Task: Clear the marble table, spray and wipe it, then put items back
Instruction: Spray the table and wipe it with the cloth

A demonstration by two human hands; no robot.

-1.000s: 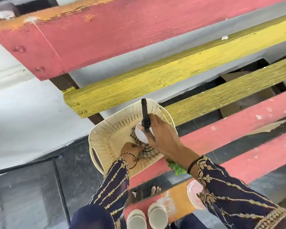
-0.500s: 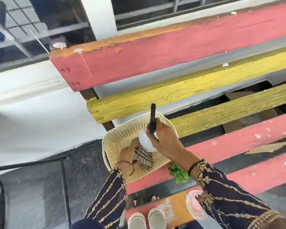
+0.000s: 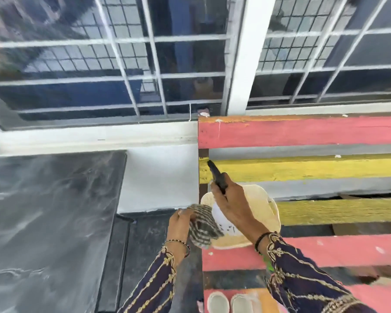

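My right hand (image 3: 234,206) grips a white spray bottle (image 3: 222,219) with a black nozzle (image 3: 216,175), held above a cream woven basket (image 3: 266,199) on the bench. My left hand (image 3: 180,224) clutches a striped grey cloth (image 3: 204,227) at the basket's left edge, over the gap beside the bench. The dark marble table (image 3: 48,222) fills the left side, its top bare.
The basket rests on a red and yellow slatted wooden bench (image 3: 325,247). Two white cups (image 3: 228,302) stand at the bench's near edge. A white wall and barred window (image 3: 145,64) lie behind. A dark floor strip separates table and bench.
The view has swung left and up, bringing the marble table and window in. Both hands have lifted out of the basket, the left carrying the cloth leftward, the right raising the bottle.
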